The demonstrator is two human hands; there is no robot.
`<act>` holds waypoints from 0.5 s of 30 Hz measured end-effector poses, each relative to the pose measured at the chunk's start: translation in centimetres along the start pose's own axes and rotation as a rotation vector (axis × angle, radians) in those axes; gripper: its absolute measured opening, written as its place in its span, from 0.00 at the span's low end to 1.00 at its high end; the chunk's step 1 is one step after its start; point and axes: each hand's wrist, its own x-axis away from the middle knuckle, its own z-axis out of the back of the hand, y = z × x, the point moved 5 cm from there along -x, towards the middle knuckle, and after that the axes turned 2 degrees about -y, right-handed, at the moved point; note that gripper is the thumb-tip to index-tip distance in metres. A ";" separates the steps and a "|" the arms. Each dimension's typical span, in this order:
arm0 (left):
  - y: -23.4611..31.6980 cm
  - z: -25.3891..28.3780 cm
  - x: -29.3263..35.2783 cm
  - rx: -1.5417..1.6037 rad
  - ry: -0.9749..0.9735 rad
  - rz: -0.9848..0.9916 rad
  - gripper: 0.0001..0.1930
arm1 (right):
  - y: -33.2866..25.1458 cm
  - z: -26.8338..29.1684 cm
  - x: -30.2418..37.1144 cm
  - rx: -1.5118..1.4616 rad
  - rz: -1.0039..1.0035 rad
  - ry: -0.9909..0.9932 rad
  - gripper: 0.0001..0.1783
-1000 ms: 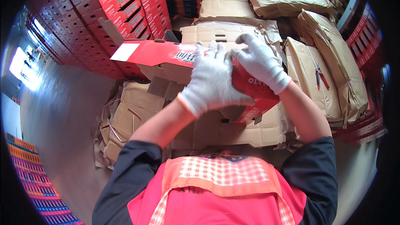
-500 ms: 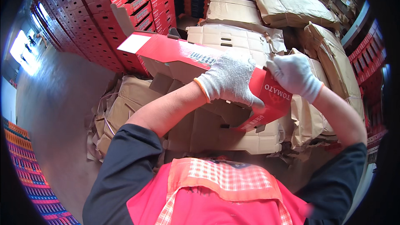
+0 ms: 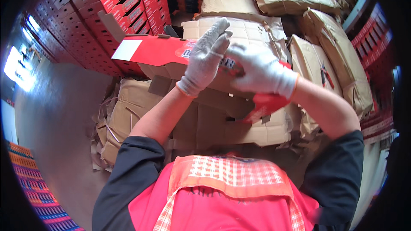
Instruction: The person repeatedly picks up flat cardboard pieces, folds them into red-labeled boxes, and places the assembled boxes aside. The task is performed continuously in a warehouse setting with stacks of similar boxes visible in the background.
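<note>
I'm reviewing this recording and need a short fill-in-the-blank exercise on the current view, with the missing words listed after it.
1. Of the left hand and the right hand, ____ wear gloves.
2. The hand whose fingers point toward the top of the picture is the ____ one.
3. The blank patch at one end of the red box is ____.
4. The pliers lie on a bundle to the ____ of the red box.

Missing words: both; left; white; right

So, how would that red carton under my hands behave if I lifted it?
The red carton is probably light for its size, since its walls look like thin cardboard. It might flex or twist, as the flap at its left end juts outward.
</note>
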 end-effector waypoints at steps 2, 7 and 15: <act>1.9 0.0 2.7 -0.606 -0.239 -0.320 0.35 | 2.0 0.0 0.1 -0.218 -0.232 0.009 0.43; 3.7 1.9 13.3 -1.108 -0.601 0.047 0.58 | 12.7 1.4 4.6 -0.785 -0.388 0.352 0.37; 4.8 -2.1 10.6 -1.116 -0.453 -0.135 0.48 | 12.6 -22.2 16.4 -0.541 -0.654 -0.254 0.19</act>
